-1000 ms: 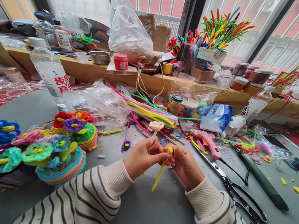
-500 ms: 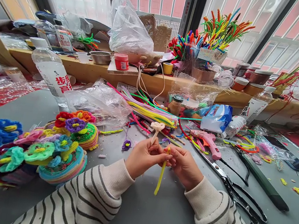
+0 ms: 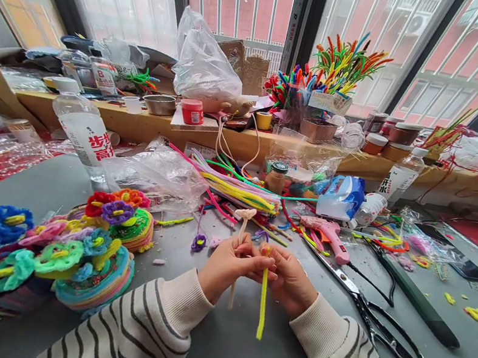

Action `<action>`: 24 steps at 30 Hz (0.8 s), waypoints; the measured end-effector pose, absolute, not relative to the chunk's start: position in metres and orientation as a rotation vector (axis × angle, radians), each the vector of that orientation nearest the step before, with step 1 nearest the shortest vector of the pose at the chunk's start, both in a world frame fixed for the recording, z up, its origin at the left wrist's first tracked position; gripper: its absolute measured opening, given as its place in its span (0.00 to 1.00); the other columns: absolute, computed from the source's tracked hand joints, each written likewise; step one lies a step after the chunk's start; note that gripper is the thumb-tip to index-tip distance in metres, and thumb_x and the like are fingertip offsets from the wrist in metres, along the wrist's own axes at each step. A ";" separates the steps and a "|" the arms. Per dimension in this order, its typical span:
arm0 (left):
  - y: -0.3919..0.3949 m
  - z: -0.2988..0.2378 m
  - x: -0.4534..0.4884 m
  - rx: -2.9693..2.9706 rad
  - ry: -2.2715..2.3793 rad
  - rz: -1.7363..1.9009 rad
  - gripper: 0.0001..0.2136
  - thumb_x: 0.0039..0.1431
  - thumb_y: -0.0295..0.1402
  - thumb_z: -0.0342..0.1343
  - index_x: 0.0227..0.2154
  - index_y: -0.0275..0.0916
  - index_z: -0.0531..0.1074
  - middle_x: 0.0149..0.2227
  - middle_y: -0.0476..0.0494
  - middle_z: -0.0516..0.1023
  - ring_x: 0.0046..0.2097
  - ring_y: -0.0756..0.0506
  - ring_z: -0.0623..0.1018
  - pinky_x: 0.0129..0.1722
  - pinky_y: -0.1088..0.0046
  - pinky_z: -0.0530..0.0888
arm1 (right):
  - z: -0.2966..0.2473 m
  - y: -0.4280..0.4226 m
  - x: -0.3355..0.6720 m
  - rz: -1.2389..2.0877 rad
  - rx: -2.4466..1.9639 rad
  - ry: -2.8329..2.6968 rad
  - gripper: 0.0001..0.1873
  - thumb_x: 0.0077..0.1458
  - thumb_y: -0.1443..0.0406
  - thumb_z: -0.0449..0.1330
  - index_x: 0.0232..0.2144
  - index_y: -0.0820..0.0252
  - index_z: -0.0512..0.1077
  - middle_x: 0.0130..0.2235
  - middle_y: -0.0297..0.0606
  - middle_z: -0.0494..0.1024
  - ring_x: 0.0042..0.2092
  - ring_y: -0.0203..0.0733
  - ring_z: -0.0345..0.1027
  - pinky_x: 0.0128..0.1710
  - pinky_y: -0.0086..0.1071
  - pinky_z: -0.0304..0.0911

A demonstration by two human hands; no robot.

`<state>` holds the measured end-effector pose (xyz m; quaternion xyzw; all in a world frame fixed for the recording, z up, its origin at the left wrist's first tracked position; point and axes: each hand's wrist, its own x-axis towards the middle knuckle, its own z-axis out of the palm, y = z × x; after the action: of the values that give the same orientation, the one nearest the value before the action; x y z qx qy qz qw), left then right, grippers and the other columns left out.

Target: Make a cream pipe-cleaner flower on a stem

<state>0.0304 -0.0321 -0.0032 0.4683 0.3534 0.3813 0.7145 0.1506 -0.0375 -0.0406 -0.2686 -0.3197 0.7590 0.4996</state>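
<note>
My left hand (image 3: 227,265) is closed round a cream pipe-cleaner stem whose looped flower head (image 3: 244,213) sticks up above my fingers. My right hand (image 3: 291,279) pinches a yellow pipe cleaner (image 3: 262,301) that hangs straight down between both hands over the grey table (image 3: 235,357). The fingertips of both hands meet at the top of the yellow piece. Both wrists wear striped sleeves.
A pile of finished pipe-cleaner flowers (image 3: 50,251) lies at the left. Black scissors (image 3: 375,323) and a pink glue gun (image 3: 331,235) lie to the right. Loose coloured pipe cleaners (image 3: 238,182), a water bottle (image 3: 83,133) and plastic bags sit behind my hands, below a cluttered window ledge (image 3: 229,131).
The yellow pipe cleaner has swung from slanting left to hanging straight and lower. Both hands sit slightly lower in view; the camera tilted up a little.
</note>
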 end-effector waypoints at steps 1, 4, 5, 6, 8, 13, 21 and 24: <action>-0.032 -0.003 0.031 1.017 0.772 0.835 0.22 0.35 0.30 0.59 0.16 0.38 0.45 0.16 0.56 0.67 0.26 0.47 0.75 0.21 0.78 0.70 | -0.041 -0.038 0.150 1.829 -0.652 -0.765 0.13 0.38 0.58 0.60 0.22 0.63 0.68 0.16 0.26 0.57 0.18 0.26 0.45 0.25 0.27 0.52; -0.032 -0.004 0.031 0.975 0.724 0.833 0.22 0.35 0.30 0.59 0.17 0.38 0.45 0.18 0.55 0.69 0.27 0.47 0.75 0.24 0.76 0.70 | -0.039 -0.037 0.150 1.796 -0.672 -0.758 0.12 0.37 0.58 0.60 0.23 0.62 0.69 0.17 0.27 0.59 0.18 0.26 0.47 0.24 0.26 0.51; -0.031 -0.004 0.030 0.973 0.720 0.844 0.22 0.35 0.30 0.60 0.17 0.38 0.45 0.19 0.55 0.70 0.26 0.48 0.75 0.24 0.76 0.70 | -0.038 -0.037 0.152 1.778 -0.687 -0.771 0.12 0.38 0.58 0.60 0.23 0.62 0.69 0.17 0.28 0.59 0.19 0.26 0.47 0.23 0.26 0.50; -0.030 -0.004 0.030 0.981 0.723 0.855 0.22 0.34 0.30 0.60 0.17 0.38 0.45 0.20 0.54 0.70 0.26 0.48 0.75 0.25 0.76 0.70 | -0.036 -0.036 0.154 1.752 -0.708 -0.794 0.12 0.39 0.59 0.60 0.23 0.62 0.69 0.16 0.27 0.59 0.18 0.26 0.46 0.22 0.25 0.49; -0.028 -0.005 0.028 1.015 0.737 0.876 0.22 0.33 0.30 0.60 0.17 0.38 0.45 0.20 0.54 0.71 0.24 0.49 0.75 0.23 0.76 0.69 | -0.034 -0.034 0.160 1.676 -0.769 -0.870 0.11 0.41 0.59 0.58 0.22 0.63 0.68 0.15 0.27 0.57 0.18 0.26 0.45 0.19 0.24 0.44; -0.026 -0.005 0.025 1.080 0.750 0.868 0.22 0.34 0.29 0.60 0.16 0.38 0.45 0.19 0.53 0.72 0.21 0.50 0.74 0.23 0.76 0.68 | -0.029 -0.030 0.177 1.601 -0.878 -1.052 0.11 0.42 0.60 0.57 0.19 0.63 0.66 0.14 0.26 0.56 0.18 0.26 0.44 0.18 0.25 0.38; -0.026 -0.007 0.025 1.140 0.732 0.818 0.20 0.37 0.29 0.58 0.16 0.38 0.46 0.18 0.52 0.71 0.21 0.51 0.73 0.21 0.76 0.68 | -0.027 -0.035 0.180 1.767 -0.851 -1.146 0.13 0.42 0.60 0.58 0.17 0.64 0.63 0.16 0.27 0.56 0.20 0.27 0.45 0.19 0.25 0.39; -0.026 -0.007 0.025 1.173 0.744 0.843 0.20 0.37 0.30 0.58 0.16 0.39 0.46 0.18 0.52 0.71 0.21 0.51 0.73 0.21 0.76 0.68 | -0.028 -0.034 0.180 1.801 -0.883 -1.115 0.13 0.42 0.60 0.57 0.18 0.65 0.64 0.18 0.28 0.57 0.20 0.26 0.45 0.18 0.24 0.37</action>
<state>0.0247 -0.0257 -0.0073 0.5240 0.3326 0.3765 0.6878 0.1795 -0.0342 -0.0280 -0.3507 -0.4428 0.7155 0.4110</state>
